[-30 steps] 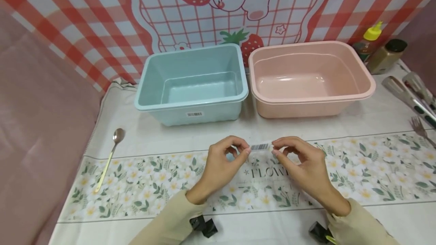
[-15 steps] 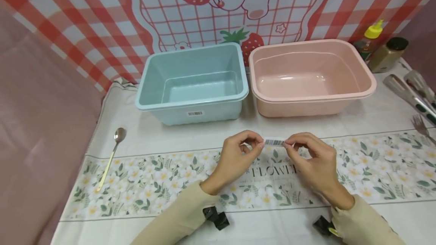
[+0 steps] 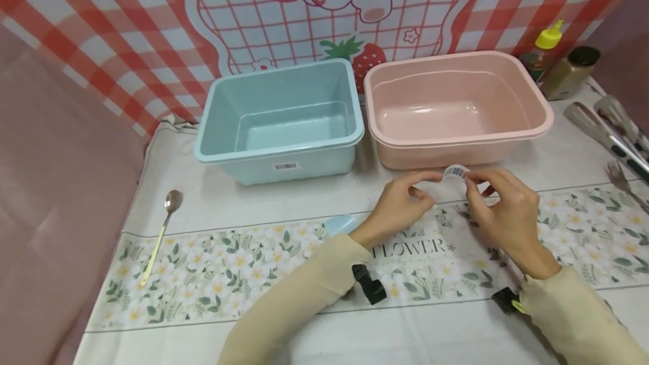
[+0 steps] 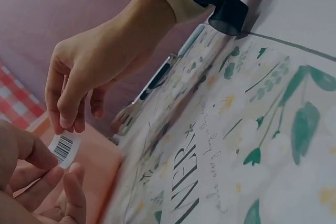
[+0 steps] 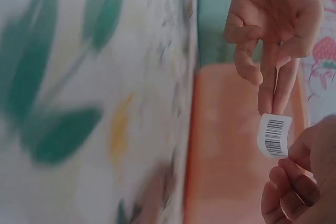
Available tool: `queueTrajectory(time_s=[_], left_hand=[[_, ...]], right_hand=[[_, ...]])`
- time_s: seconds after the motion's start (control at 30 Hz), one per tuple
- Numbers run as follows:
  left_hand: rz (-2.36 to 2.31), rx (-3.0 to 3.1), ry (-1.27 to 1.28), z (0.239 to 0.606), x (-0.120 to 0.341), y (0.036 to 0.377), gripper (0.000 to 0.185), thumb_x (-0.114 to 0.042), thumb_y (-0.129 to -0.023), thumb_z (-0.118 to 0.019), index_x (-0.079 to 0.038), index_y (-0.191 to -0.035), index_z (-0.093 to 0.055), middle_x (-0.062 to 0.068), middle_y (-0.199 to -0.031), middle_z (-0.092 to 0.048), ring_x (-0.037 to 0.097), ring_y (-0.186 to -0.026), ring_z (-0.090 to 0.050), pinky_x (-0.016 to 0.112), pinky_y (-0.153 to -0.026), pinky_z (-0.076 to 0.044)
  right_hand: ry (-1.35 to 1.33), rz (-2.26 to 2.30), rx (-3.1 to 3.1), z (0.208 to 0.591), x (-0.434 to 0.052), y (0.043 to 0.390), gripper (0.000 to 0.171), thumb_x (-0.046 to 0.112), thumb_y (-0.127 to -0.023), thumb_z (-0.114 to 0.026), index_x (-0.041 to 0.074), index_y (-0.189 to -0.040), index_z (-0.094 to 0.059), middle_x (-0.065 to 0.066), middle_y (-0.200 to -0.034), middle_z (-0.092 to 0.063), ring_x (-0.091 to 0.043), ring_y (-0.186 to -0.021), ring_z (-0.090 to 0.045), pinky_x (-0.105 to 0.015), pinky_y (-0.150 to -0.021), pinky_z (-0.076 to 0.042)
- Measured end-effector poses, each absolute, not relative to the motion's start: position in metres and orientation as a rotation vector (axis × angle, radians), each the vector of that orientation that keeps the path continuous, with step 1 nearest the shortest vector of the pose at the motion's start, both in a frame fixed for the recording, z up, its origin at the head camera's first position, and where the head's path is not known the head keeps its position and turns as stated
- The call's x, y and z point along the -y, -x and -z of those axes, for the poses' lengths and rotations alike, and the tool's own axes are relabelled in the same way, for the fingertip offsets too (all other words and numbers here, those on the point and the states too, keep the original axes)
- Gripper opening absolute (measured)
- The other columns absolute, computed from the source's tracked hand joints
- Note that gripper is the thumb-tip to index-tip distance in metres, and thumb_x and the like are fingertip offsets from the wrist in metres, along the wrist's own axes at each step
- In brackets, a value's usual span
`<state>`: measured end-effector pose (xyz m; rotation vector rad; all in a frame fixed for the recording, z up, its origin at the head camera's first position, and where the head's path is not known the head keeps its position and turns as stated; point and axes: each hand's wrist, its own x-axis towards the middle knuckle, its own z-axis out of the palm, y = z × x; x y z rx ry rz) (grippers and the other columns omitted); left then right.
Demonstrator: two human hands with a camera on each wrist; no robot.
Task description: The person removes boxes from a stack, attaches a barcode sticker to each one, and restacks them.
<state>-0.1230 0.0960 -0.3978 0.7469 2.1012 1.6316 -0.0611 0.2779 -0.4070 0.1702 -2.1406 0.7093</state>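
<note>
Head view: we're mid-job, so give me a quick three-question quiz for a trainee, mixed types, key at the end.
1. Where is the barcode label? A) inside the pink tub; B) between the left hand and the right hand; C) beside the spoon.
2. True or false: the blue tub has a barcode sticker on its front.
3. What colour is the cap on the squeeze bottle?
Key: 1 B; 2 true; 3 yellow.

White barcode sticker (image 3: 457, 172), bowed, pinched by right hand (image 3: 509, 213), touching left hand (image 3: 394, 206); above bench (image 3: 446, 331), well in from left edge.
</note>
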Motion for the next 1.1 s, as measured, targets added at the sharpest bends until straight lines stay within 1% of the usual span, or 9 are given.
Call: queueTrajectory(time_s=[0.2,0.27,0.43,0.5,0.57,0.67,0.8,1.0,1.1], left_hand=[[-1.754,-2.029,-0.590,0.404,-0.108,0.130,0.045,0.002,-0.086,-0.066,-0.016,-0.127,-0.062,0.003,-0.126,-0.066,0.006,-0.058,-0.054,0.015,-0.051,-0.041],[-1.762,-2.025,-0.576,0.405,-0.109,0.132,0.046,0.002,-0.086,-0.065,-0.016,-0.129,-0.062,0.007,-0.124,-0.066,0.007,-0.056,-0.052,0.016,-0.051,-0.041],[-1.750,-2.088,-0.562,0.408,-0.113,0.135,0.046,0.000,-0.086,-0.066,-0.016,-0.129,-0.061,0.015,-0.113,-0.069,0.001,-0.058,-0.052,0.015,-0.055,-0.043],[-1.746,-2.121,-0.558,0.409,-0.116,0.136,0.046,0.000,-0.086,-0.066,-0.015,-0.129,-0.062,0.013,-0.117,-0.068,-0.002,-0.065,-0.055,0.013,-0.059,-0.045],[-1.742,-2.149,-0.557,0.410,-0.119,0.136,0.047,0.001,-0.085,-0.066,-0.015,-0.129,-0.062,0.010,-0.123,-0.065,-0.002,-0.071,-0.057,0.012,-0.061,-0.046],[-1.739,-2.178,-0.559,0.410,-0.122,0.136,0.048,0.002,-0.084,-0.066,-0.014,-0.129,-0.062,0.006,-0.131,-0.061,0.000,-0.076,-0.059,0.012,-0.062,-0.047],[-1.736,-2.201,-0.559,0.410,-0.123,0.135,0.050,0.002,-0.083,-0.066,-0.013,-0.130,-0.061,0.006,-0.132,-0.060,0.002,-0.077,-0.060,0.012,-0.063,-0.048],[-1.737,-2.223,-0.560,0.409,-0.125,0.136,0.051,0.002,-0.083,-0.066,-0.013,-0.131,-0.060,0.005,-0.133,-0.060,0.003,-0.079,-0.061,0.012,-0.067,-0.048],[-1.743,-2.224,-0.568,0.409,-0.126,0.136,0.052,0.003,-0.083,-0.066,-0.012,-0.132,-0.060,0.004,-0.134,-0.059,0.006,-0.080,-0.062,0.012,-0.068,-0.049]], right_hand=[[-0.127,-0.723,2.186,0.411,-0.284,0.072,0.023,-0.002,-0.080,-0.058,-0.004,-0.097,-0.073,-0.018,-0.092,-0.071,-0.027,-0.068,-0.057,-0.005,-0.072,-0.036],[-0.122,-0.724,2.193,0.412,-0.285,0.076,0.024,-0.002,-0.080,-0.058,-0.004,-0.098,-0.073,-0.018,-0.092,-0.070,-0.029,-0.069,-0.058,-0.007,-0.072,-0.036],[-0.109,-0.731,2.208,0.413,-0.288,0.084,0.027,-0.004,-0.077,-0.058,-0.002,-0.100,-0.073,-0.018,-0.094,-0.071,-0.024,-0.069,-0.058,-0.007,-0.071,-0.037],[-0.096,-0.745,2.204,0.415,-0.289,0.086,0.028,-0.005,-0.076,-0.058,-0.002,-0.099,-0.073,-0.018,-0.095,-0.071,-0.014,-0.070,-0.057,-0.003,-0.072,-0.036],[-0.092,-0.756,2.199,0.416,-0.290,0.087,0.028,-0.005,-0.075,-0.059,-0.003,-0.098,-0.073,-0.018,-0.096,-0.071,-0.009,-0.070,-0.055,-0.002,-0.072,-0.036],[-0.096,-0.759,2.203,0.417,-0.291,0.089,0.028,-0.005,-0.075,-0.059,-0.003,-0.099,-0.073,-0.018,-0.098,-0.071,-0.012,-0.069,-0.057,-0.003,-0.070,-0.036],[-0.106,-0.752,2.222,0.417,-0.291,0.091,0.030,-0.005,-0.076,-0.059,-0.003,-0.102,-0.073,-0.018,-0.101,-0.071,-0.024,-0.068,-0.059,-0.007,-0.067,-0.037],[-0.095,-0.755,2.232,0.415,-0.290,0.090,0.032,-0.005,-0.075,-0.059,-0.002,-0.104,-0.072,-0.017,-0.100,-0.070,-0.023,-0.069,-0.059,-0.008,-0.064,-0.037],[-0.079,-0.753,2.254,0.414,-0.291,0.090,0.032,-0.005,-0.076,-0.059,-0.002,-0.106,-0.072,-0.017,-0.099,-0.069,-0.020,-0.069,-0.058,-0.004,-0.064,-0.036]])
